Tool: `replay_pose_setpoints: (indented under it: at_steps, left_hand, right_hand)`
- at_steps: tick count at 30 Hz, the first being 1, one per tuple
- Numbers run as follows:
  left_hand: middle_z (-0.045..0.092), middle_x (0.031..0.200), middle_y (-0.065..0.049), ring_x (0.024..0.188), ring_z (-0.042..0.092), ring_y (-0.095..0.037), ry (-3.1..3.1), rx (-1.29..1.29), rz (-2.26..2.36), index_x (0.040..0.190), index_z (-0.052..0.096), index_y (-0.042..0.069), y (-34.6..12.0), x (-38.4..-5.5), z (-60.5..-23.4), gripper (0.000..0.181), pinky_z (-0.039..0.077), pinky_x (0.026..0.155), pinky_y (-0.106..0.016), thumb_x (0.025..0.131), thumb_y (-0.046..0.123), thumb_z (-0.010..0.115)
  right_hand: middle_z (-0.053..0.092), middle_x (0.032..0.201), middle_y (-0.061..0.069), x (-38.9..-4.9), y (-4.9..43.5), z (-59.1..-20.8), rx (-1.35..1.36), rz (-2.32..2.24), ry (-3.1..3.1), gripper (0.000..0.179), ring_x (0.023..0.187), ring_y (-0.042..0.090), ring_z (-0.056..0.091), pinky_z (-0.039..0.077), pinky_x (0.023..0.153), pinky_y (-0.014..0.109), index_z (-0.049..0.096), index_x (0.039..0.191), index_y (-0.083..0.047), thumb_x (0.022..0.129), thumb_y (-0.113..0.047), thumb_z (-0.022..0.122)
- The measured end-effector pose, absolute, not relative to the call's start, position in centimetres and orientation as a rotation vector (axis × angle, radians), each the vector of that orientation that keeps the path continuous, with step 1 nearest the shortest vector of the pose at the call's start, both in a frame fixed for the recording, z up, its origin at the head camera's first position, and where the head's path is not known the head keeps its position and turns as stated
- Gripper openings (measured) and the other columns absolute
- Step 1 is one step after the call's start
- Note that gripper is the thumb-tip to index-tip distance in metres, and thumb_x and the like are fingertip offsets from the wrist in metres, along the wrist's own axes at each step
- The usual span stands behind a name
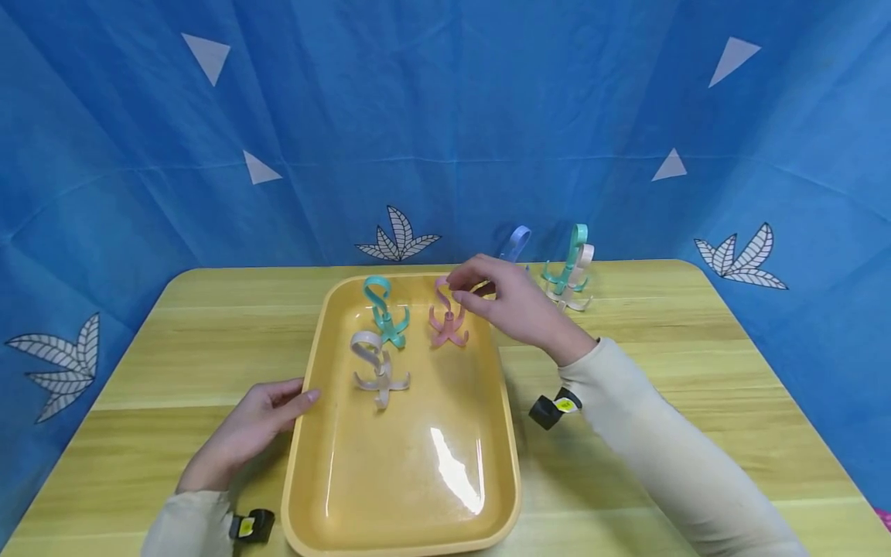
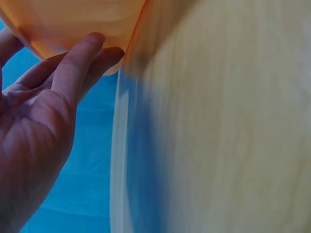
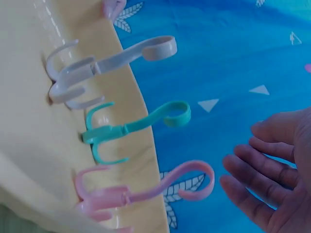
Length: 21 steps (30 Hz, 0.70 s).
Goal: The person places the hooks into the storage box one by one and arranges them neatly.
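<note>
A yellow tray lies lengthwise in front of me, and my left hand grips its left rim, thumb over the edge and fingers outside. In the left wrist view the fingers lie against the tray's outer wall. Three hanging hooks with curled tops and several prongs stand upright inside: a pink hook, a green hook and a whitish hook. My right hand hovers by the pink hook's curled top. The right wrist view shows its fingers spread and apart from that hook.
Beyond the tray's far right corner, a blue-purple hook, partly hidden by my right hand, stands on the wooden table. Another green hook and a pale hook stand close together there. A blue curtain hangs behind the table.
</note>
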<state>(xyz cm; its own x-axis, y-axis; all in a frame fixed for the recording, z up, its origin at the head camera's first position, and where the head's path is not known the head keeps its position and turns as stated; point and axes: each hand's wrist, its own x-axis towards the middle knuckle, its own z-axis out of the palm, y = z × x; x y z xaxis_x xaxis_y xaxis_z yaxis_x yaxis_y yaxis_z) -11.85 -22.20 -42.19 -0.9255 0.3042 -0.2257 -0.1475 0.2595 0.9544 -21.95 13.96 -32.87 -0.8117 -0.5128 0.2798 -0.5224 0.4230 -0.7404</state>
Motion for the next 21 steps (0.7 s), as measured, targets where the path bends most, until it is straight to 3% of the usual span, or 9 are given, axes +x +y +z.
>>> replay_pose_setpoints:
  at_steps: [10,21]
  left_hand:
    - [0.061,0.123,-0.026,0.103,0.066,-0.027,2.169,0.155,1.698,0.139,0.044,-0.013,-22.3,-11.9,-42.2,0.055,0.056,0.084,-0.036,0.103,0.026,0.056]
    - [0.059,0.126,-0.026,0.106,0.064,-0.026,2.153,0.174,1.708,0.140,0.043,-0.013,-22.3,-11.9,-42.1,0.055,0.055,0.085,-0.035,0.103,0.026,0.056]
  right_hand:
    - [0.068,0.108,0.005,-22.2,15.9,-33.5,0.783,1.452,-2.655,0.017,0.100,0.018,0.062,0.052,0.088,0.038,0.066,0.113,-0.005,0.096,-0.008,0.064]
    - [0.066,0.107,0.009,-23.8,18.0,-34.6,0.594,1.462,-2.509,0.021,0.098,0.021,0.063,0.052,0.087,0.041,0.065,0.114,-0.001,0.095,-0.009,0.066]
